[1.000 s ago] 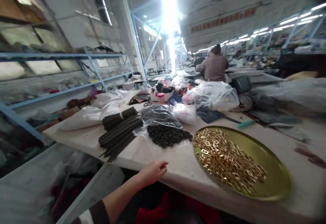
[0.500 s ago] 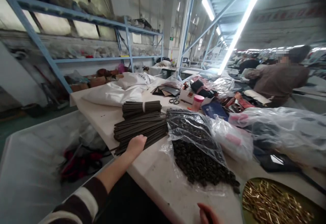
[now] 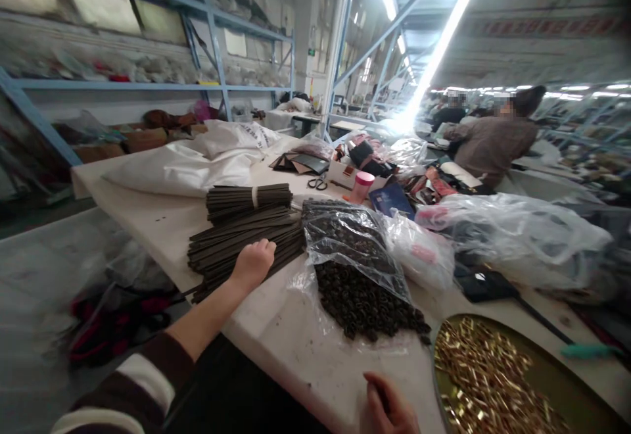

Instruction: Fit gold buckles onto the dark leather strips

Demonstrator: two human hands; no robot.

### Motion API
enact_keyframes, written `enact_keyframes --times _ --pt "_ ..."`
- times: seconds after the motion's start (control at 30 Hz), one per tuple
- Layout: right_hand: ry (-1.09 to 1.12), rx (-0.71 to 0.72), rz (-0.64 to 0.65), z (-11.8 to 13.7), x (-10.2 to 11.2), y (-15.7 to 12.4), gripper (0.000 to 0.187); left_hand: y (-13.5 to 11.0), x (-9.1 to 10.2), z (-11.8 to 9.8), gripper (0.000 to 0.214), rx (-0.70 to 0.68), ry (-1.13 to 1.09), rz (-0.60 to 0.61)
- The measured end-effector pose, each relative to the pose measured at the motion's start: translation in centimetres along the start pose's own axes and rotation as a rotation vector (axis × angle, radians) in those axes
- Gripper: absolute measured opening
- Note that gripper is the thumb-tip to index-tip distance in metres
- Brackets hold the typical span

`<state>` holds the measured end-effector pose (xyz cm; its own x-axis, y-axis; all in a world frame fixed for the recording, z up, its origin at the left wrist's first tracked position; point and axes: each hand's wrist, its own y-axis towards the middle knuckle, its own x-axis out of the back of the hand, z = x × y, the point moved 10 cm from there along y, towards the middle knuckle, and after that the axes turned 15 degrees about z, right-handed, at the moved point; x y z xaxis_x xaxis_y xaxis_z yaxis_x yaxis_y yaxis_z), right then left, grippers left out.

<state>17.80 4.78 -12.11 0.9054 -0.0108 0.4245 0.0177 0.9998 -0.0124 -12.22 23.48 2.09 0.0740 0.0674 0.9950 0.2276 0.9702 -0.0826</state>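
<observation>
Left grip (image 3: 251, 265) curled over dark strips (image 3: 229, 237), right grip (image 3: 393, 409) loosely curled, holds unclear; apparent picking called for a pinch.

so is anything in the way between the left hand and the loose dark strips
Nothing visible: the left hand is right at the loose dark strips, though whether it grips any is hidden. The banded bundle lies beyond them and the clear bag to their right, neither in between.
</observation>
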Motion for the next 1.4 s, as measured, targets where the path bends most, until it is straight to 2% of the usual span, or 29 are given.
enact_keyframes --times 0.03,0.07,0.13,0.2,0.27,0.3,0.37,0.43,0.47,0.53,0.6,0.67,0.77,0.97,1.2,1.4 --pt "0.006 0.001 0.080 0.7 -0.4 0.2 0.027 -1.1 0.9 -1.1 0.029 -0.033 -0.003 -0.010" --pt "0.018 -0.005 0.083 1.4 -0.1 0.2 0.028 -2.4 1.7 -2.7 0.029 -0.090 -0.010 -0.025" --pt "0.092 -0.030 0.067 3.0 0.7 0.2 0.032 -5.9 3.0 -7.3 0.028 -0.321 -0.061 -0.080" --pt "0.284 -0.055 0.098 4.5 0.7 0.1 0.041 -10.1 2.3 -12.6 0.026 -0.602 -0.107 -0.029" --pt "0.507 -0.015 0.090 6.4 1.1 -0.2 0.046 -13.9 0.8 -16.9 0.025 -0.795 -0.147 0.046" --pt "0.556 -0.021 0.053 7.0 1.7 -0.6 0.041 -15.2 0.1 -18.5 0.024 -0.843 -0.176 0.077" --pt "0.612 -0.084 0.014 7.2 2.5 -1.4 0.030 -16.5 -0.9 -20.3 0.024 -0.845 -0.310 0.145" --pt "0.687 -0.131 0.065 7.1 2.5 -1.8 0.026 -16.0 -1.5 -20.7 0.026 -0.752 -0.581 0.248" --pt "0.729 -0.141 0.111 7.1 2.3 -1.8 0.026 -15.7 -2.2 -20.9 0.028 -0.704 -0.754 0.350" --pt "0.787 -0.153 0.190 7.0 2.0 -1.7 0.026 -15.4 -4.1 -21.9 0.027 -0.612 -1.100 0.650" --pt "0.804 -0.178 0.192 6.3 2.0 -1.2 0.028 -15.7 -5.8 -23.2 0.024 -0.509 -1.373 0.929" --pt "0.808 -0.219 0.145 5.1 2.1 -0.6 0.031 -15.8 -6.9 -23.8 0.023 -0.390 -1.559 1.050" --pt "0.805 -0.267 0.097 3.3 2.2 0.4 0.034 -15.2 -8.0 -24.2 0.021 -0.266 -1.702 1.074" --pt "0.753 -0.280 0.079 1.3 2.3 2.3 0.030 -13.6 -10.0 -24.5 0.022 -0.139 -1.736 1.081" --pt "0.826 -0.324 0.074 0.5 2.1 3.6 0.028 -11.7 -10.2 -24.9 0.032 -0.171 -1.696 1.035" --pt "1.010 -0.396 0.106 0.8 0.9 2.9 0.025 -11.2 -9.6 -25.2 0.027 -0.215 -1.770 1.000"
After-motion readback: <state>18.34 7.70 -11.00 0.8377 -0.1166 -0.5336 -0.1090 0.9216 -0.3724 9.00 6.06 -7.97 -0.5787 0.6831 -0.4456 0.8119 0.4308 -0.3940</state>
